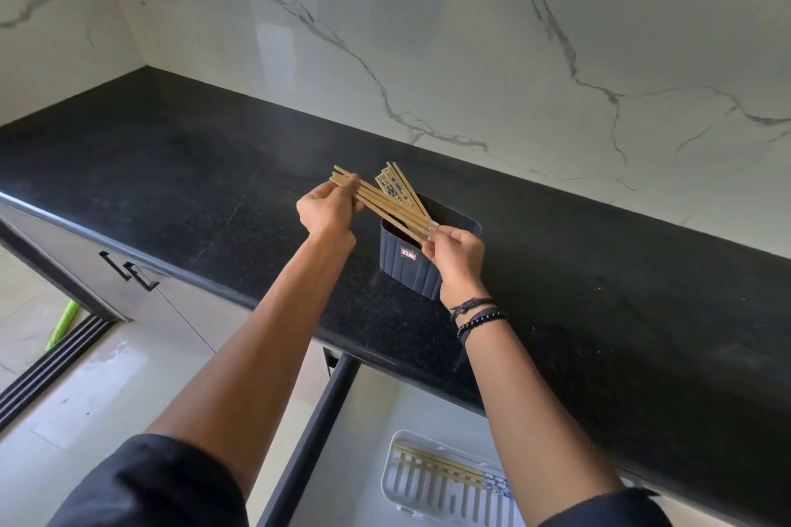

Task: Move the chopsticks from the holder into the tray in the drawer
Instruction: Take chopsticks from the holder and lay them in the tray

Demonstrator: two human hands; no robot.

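Sleeves: dark cuffs (162, 483) sit closest to the lens, both bare forearms reaching away over the tabletop (171, 167).
Left hand: left hand (327, 212) is closed in a pinch on the upper-left ends of a bundle of plain chopsticks (385, 208).
Bundle axis: long axis slants from upper left at the left hand down to lower right at the right hand, the sticks lying nearly parallel and lifted above the holder.
Holder: dark ribbed holder (406, 265) stands on the tabletop just below and between the hands; a few patterned chopsticks (396, 186) lean in it, tops fanned up and to the left.
Right hand: right hand (456, 255), fingers curled shut on the bundle's lower-right ends; black bracelets (477, 314) circle its wrist.
Drawer: open drawer (325, 419) below the right forearm holds a white tray (406, 483) with chopsticks lying across it, long axis running left to right.
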